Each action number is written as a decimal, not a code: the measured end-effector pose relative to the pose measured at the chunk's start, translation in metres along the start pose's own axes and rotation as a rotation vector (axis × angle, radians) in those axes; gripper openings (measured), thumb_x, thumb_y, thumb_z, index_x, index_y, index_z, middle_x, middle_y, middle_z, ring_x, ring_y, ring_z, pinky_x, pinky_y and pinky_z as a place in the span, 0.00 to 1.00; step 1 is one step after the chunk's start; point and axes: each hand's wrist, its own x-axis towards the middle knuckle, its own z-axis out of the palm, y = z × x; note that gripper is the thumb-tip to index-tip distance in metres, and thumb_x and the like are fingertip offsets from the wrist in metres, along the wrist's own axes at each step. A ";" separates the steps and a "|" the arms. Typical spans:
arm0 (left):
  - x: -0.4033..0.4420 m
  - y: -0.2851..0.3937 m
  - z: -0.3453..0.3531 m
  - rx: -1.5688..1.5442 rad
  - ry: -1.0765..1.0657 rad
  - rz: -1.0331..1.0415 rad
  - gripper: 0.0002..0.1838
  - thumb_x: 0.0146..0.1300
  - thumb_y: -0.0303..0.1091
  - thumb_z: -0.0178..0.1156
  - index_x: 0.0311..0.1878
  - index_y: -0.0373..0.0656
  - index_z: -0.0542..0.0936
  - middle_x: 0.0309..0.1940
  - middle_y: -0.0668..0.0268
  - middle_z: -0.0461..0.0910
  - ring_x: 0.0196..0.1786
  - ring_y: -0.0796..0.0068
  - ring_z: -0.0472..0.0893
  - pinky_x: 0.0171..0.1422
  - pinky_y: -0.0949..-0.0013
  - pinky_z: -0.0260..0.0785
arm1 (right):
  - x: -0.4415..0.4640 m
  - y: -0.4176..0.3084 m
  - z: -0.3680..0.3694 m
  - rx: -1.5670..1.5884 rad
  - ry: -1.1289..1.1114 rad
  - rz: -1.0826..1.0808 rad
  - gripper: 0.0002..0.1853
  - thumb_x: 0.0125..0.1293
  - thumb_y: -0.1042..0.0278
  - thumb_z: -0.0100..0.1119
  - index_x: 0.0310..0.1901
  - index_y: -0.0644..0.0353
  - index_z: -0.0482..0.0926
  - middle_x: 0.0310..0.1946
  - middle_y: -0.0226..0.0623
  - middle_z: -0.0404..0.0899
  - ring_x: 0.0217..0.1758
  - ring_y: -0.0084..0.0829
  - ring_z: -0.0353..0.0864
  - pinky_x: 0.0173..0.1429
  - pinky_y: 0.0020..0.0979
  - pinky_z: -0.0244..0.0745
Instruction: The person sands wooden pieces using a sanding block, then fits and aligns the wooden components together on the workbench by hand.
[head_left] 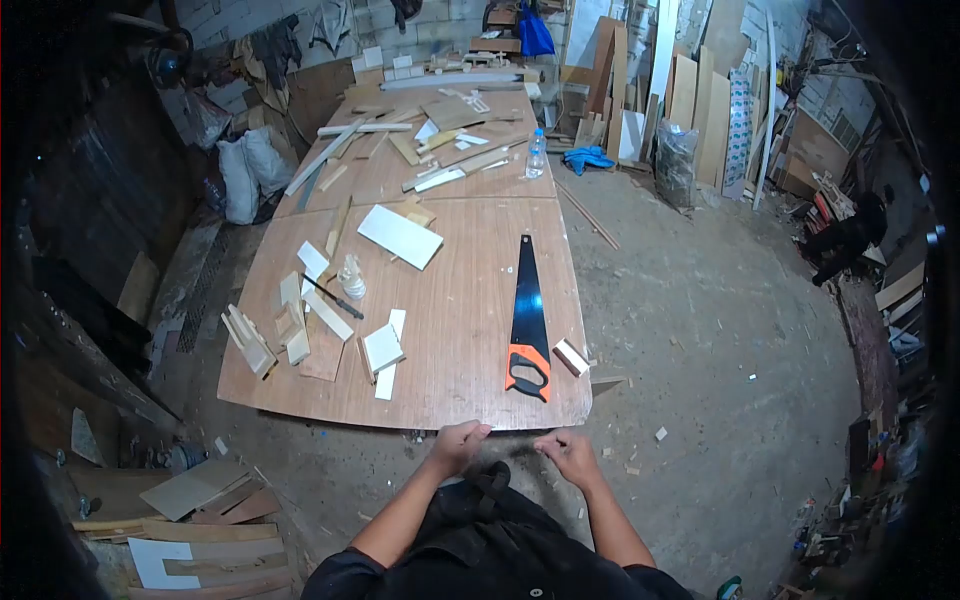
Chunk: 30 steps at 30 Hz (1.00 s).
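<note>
My left hand (460, 447) is at the front edge of the wooden table (460, 330), its fingers curled and thumb pointing right. My right hand (568, 457) is just below the same edge, thumb and fingers drawn together. Whatever either hand may hold is too small or hidden to make out. Nearest my right hand, a handsaw (529, 320) with an orange and black handle lies flat, blade pointing away. A small wood block (571, 357) rests right of its handle. Ahead of my left hand lie a white-faced block (383, 348) and a narrow white strip (391, 378).
Several wood offcuts (290, 330), a clear bottle (351, 277) and a dark thin tool (333, 297) are on the table's left. A white board (400, 237) lies mid-table. A water bottle (536, 155) stands by the right edge. Boards (700, 110) lean on the far wall.
</note>
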 end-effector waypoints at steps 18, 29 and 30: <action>0.024 -0.009 0.009 -0.227 -0.107 0.106 0.17 0.75 0.42 0.51 0.34 0.39 0.74 0.27 0.68 0.75 0.33 0.80 0.72 0.40 0.69 0.66 | 0.002 0.007 0.022 0.185 -0.031 0.144 0.11 0.70 0.81 0.52 0.47 0.63 0.84 0.34 0.35 0.87 0.36 0.22 0.86 0.41 0.26 0.79; 0.051 -0.041 -0.034 -0.461 0.060 -0.015 0.16 0.78 0.42 0.46 0.43 0.39 0.75 0.36 0.66 0.78 0.41 0.76 0.77 0.54 0.71 0.69 | 0.063 -0.075 0.039 0.130 -0.191 -0.223 0.32 0.62 0.81 0.49 0.72 0.59 0.65 0.76 0.51 0.54 0.80 0.46 0.54 0.78 0.40 0.53; 0.061 -0.041 -0.033 -0.639 0.113 0.040 0.17 0.79 0.44 0.44 0.46 0.39 0.74 0.43 0.63 0.80 0.45 0.74 0.79 0.58 0.72 0.69 | 0.073 -0.084 0.046 0.046 -0.311 -0.267 0.39 0.67 0.65 0.57 0.77 0.57 0.53 0.79 0.53 0.45 0.83 0.48 0.41 0.81 0.45 0.39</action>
